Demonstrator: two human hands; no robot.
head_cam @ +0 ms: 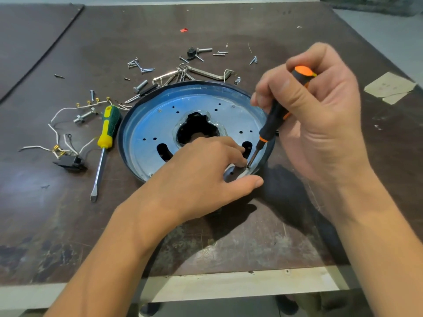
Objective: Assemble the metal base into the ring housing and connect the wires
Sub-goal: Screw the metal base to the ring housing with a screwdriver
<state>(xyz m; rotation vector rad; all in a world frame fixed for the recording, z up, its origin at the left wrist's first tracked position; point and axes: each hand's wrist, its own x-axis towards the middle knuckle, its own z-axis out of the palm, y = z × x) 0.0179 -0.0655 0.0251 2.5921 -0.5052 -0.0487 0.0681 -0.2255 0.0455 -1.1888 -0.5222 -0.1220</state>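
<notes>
Firmly wrapped round the handle of an orange screwdriver [274, 120] with the right hand [320, 106], tip down on a small screw [248, 167] near the front edge of the metal base [151, 124]. From the left hand [206, 170], bent fingers down on the base just beside that screw and thumb stretched along the near rim; whether pinching the screw or only pressing, cannot tell. Lying flat inside the dark ring housing [121, 133], mid-bench. Probably thin sheet: light, stiff, slick under its blue sheen, likely sharp round the slots, so best pressed flat from above or taken by the rim. Tiny screw, easy to drop or tip. Further left, limp white wires [57, 124] with brass ends, not yet joined, beside a black switch [69, 163] and a green-and-yellow screwdriver [104, 143]; best picked up by the terminals. Behind, loose screws [139, 65] and hex keys [206, 73]. Underneath, a dark, scuffed, hard bench [68, 213] with a pale front edge, and pale floor beyond.
</notes>
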